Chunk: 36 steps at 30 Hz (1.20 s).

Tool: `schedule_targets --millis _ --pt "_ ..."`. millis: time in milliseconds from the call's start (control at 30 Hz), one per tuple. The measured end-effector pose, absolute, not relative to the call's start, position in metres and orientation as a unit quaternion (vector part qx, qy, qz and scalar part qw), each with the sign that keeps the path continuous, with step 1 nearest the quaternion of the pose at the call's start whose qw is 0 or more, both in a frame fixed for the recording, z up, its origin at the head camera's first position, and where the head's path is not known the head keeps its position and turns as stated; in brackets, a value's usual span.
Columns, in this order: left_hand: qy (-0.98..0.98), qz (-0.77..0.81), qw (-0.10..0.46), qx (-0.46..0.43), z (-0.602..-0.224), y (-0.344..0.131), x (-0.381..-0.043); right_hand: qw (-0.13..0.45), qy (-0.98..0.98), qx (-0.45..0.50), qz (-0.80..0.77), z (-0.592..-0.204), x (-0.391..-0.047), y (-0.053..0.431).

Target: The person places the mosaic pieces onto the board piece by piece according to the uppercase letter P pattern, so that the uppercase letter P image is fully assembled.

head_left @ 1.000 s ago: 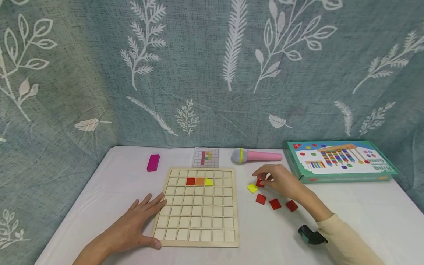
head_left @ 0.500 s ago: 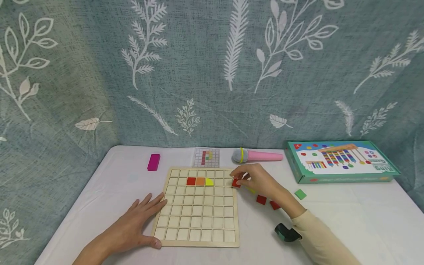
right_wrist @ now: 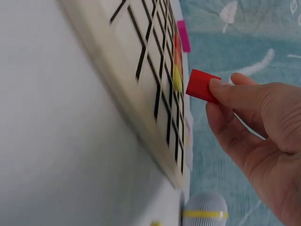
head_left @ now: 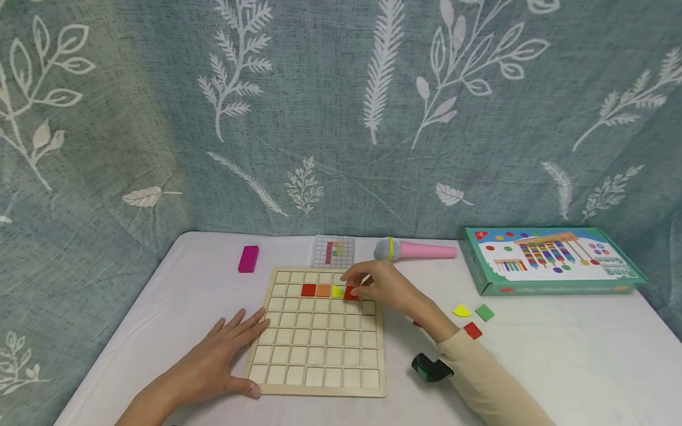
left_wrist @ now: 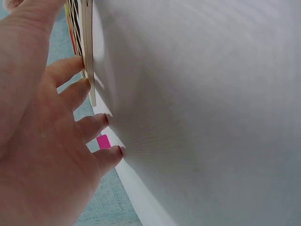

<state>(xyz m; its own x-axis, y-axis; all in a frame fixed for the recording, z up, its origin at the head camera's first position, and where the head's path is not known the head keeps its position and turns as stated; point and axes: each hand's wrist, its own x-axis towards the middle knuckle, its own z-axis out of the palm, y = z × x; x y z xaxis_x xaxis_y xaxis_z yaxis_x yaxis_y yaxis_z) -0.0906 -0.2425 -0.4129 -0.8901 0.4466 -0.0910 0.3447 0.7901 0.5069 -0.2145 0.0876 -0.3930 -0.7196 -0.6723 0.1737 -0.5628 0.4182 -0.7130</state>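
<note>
My right hand (head_left: 385, 285) pinches a red square tile (right_wrist: 202, 85) between thumb and fingers, over the wooden grid board (head_left: 314, 391). In the head view that tile overlaps the right side of a yellow rounded tile (head_left: 337, 291) in the second row. Left of the yellow one, an orange tile (head_left: 323, 290) and another red tile (head_left: 308, 290) fill neighbouring cells. With fingers spread, my left hand (head_left: 215, 362) rests at the board's left edge; fingertips and thumb touch the frame, and two other fingertips meet the white cloth in the left wrist view.
Behind the board lies a small pattern card (head_left: 333, 252), with a pink toy microphone (head_left: 426, 249) to its right. A boxed game (head_left: 554, 260) is at the back right, a magenta block (head_left: 248, 259) at the back left. Loose yellow (head_left: 462, 310) and green (head_left: 485, 312) tiles lie right of my forearm.
My right hand has carried the red tile leftward from the loose tiles to above the board's second row. My left hand keeps its place at the board's edge.
</note>
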Motion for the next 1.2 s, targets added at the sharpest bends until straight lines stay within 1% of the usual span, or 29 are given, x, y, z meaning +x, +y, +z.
schedule_targets --millis 300,667,967,1200 --pt "0.938 0.256 0.113 0.204 -0.415 -0.241 -0.091 0.094 0.819 -0.388 -0.411 -0.398 -0.208 0.051" --pt "0.942 0.239 0.105 0.21 -0.415 -0.242 -0.092 0.086 0.82 -0.386 -0.414 -0.404 -0.208 0.014" --pt "0.942 0.24 0.103 0.213 -0.417 -0.242 -0.092 0.093 0.831 -0.368 -0.407 -0.407 -0.205 0.006" --pt "0.942 0.245 0.108 0.204 -0.417 -0.241 -0.091 0.088 0.842 -0.372 -0.382 -0.409 -0.204 0.005"
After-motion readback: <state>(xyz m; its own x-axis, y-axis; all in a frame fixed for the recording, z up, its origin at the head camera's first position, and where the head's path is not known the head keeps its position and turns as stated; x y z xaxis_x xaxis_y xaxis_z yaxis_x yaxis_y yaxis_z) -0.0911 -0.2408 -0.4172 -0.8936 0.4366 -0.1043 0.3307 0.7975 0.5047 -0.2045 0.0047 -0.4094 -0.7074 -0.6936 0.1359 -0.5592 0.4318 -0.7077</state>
